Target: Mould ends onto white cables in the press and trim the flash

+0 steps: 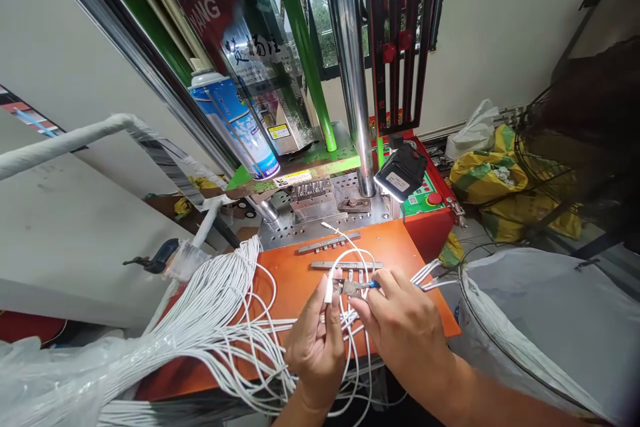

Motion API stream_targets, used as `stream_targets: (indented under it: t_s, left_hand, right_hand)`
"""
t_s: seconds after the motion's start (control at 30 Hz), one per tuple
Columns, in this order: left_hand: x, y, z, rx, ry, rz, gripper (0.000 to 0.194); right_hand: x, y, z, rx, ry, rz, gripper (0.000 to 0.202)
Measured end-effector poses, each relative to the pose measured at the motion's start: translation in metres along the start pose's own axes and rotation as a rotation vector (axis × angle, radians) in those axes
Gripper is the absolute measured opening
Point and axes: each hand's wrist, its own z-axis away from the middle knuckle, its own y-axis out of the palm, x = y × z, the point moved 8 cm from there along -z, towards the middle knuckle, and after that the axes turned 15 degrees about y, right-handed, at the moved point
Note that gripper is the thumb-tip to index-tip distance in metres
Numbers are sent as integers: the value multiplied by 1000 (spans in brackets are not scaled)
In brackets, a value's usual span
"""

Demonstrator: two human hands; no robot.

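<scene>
Over the orange table (280, 280), my left hand (317, 337) pinches the white moulded end of a cable (329, 290) between thumb and fingers. My right hand (403, 317) is wrapped round blue-handled cutting pliers (356, 287), whose metal jaws point left and meet the cable end. Whether the jaws are fully closed I cannot make out. The white cord of that cable loops up and over above my hands. Just beyond them lie two metal mould bars (329, 242) with small pegs along their edges; the nearer one is partly covered by cable and hand.
A thick bundle of white cables (220, 290) spreads over the table's left side. Behind stands a green press with a metal mould (313, 197) and a blue spray can (240, 130). A red control box (430, 200) and a white-lined bin (525, 320) are at the right.
</scene>
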Motion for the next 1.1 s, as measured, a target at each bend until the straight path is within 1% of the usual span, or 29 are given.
stream_targets:
  t_s: [0.13, 0.23, 0.3, 0.37, 0.47, 0.57, 0.63, 0.7, 0.73, 0.77, 0.83, 0.93, 1.03, 1.1]
  left_hand:
    - [-4, 6, 5, -14, 23, 54, 46]
    - [-6, 4, 5, -56, 49, 35, 46]
    - [-7, 1, 4, -66, 64, 0, 45]
    - [-8, 1, 1, -42, 77, -2, 45]
    - [-13, 3, -4, 19, 94, 67, 47]
    - [-18, 3, -10, 12, 74, 128, 43]
    - [-13, 4, -13, -2, -14, 181, 34]
    - [-1, 9, -12, 0, -177, 286, 24]
    - [6, 11, -11, 0, -273, 350, 22]
    - [12, 14, -10, 0, -357, 412, 23]
    - [18, 17, -9, 18, -456, 499, 29]
    - [14, 21, -10, 107, -493, 527, 32]
    - [7, 24, -9, 173, -510, 536, 32]
    - [3, 26, -12, 209, -493, 546, 32]
  right_hand:
    - [-2, 3, 2, 7, 17, 2, 41]
    - [-5, 3, -1, 5, 2, -21, 39]
    - [-6, 3, -4, 19, -47, -44, 39]
    - [-6, 2, -8, 47, -115, -58, 40]
    - [-8, -1, -13, 71, -196, -71, 46]
    - [-10, -4, -15, 62, -244, -92, 50]
    - [-13, -6, -14, 44, -257, -103, 52]
    - [-17, -8, -13, 40, -257, -91, 49]
    - [-19, -10, -13, 47, -254, -75, 46]
    - [-20, -11, -14, 58, -251, -55, 42]
    - [-22, -16, -16, 83, -253, -8, 37]
    - [-19, -20, -20, 101, -300, 73, 36]
    - [-14, -18, -19, 119, -357, 108, 39]
    - [-17, -16, -17, 139, -333, 67, 41]
